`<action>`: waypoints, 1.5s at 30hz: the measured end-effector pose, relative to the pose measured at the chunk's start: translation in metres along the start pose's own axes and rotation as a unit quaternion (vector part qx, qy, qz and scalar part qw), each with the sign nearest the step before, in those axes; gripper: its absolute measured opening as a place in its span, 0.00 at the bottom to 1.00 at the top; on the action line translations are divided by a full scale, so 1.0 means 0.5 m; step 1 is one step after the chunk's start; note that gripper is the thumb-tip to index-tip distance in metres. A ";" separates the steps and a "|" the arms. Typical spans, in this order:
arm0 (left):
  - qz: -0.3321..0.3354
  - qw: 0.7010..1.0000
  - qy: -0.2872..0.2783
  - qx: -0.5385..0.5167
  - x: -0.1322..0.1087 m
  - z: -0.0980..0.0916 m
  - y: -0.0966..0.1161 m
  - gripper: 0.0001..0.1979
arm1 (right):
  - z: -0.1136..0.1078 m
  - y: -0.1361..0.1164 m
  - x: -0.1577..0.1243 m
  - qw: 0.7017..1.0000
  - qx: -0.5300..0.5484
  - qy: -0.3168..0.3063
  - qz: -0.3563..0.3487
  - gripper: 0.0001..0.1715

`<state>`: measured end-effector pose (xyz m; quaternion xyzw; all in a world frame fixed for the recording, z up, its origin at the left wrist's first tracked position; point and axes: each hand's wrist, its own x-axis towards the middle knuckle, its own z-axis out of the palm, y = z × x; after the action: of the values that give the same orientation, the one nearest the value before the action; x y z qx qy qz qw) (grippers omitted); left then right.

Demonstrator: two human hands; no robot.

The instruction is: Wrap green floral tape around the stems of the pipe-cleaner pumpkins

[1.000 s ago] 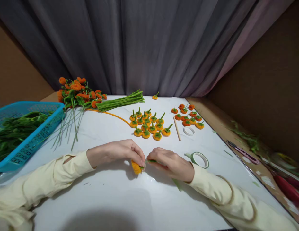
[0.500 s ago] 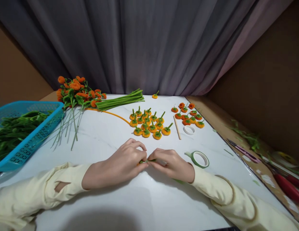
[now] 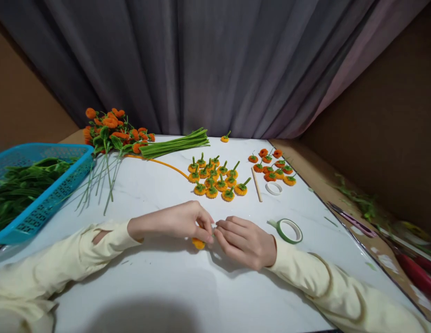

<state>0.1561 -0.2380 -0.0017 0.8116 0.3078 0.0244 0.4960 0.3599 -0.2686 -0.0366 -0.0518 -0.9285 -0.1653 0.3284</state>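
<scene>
My left hand pinches a small yellow fuzzy flower head between thumb and fingers, low over the white table. Its petals show below the fingers; the rest is covered by the hand. Fingertip to fingertip with it, my right hand is closed, its fingers curled in a pinch. A trace of green shows between the two hands, but what the right fingers grip is hidden. Beyond the hands stand several yellow flower heads with short green stems pointing up. A roll of green tape lies right of my right hand.
On the left stands a blue basket of green leaves. Orange flowers and green stems lie at the back. To the right are orange flower heads, a wooden stick, a white ring, scissors and red-handled pliers.
My left hand has turned and its wrist has risen, so the yellow flower head now shows beneath its fingers. My right hand has rolled over, with its fingers more curled.
</scene>
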 end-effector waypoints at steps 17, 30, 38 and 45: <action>0.093 0.984 0.066 0.138 -0.015 0.022 0.012 0.14 | 0.015 -0.005 0.003 0.994 0.098 0.000 0.038 0.06; 0.113 0.906 0.177 0.368 -0.035 0.053 0.025 0.07 | 0.020 -0.008 -0.004 0.987 0.114 -0.002 0.112 0.11; 0.122 0.946 0.137 0.267 -0.030 0.035 0.014 0.12 | 0.018 -0.002 0.000 0.997 0.062 -0.019 0.051 0.09; 0.099 0.974 0.033 0.202 -0.019 0.021 0.006 0.16 | 0.018 -0.009 -0.003 0.999 0.035 -0.030 0.015 0.08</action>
<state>0.1531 -0.2522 -0.0021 0.9202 0.2407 0.0376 0.3064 0.3550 -0.2695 -0.0455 -0.0596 -0.9422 -0.1261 0.3046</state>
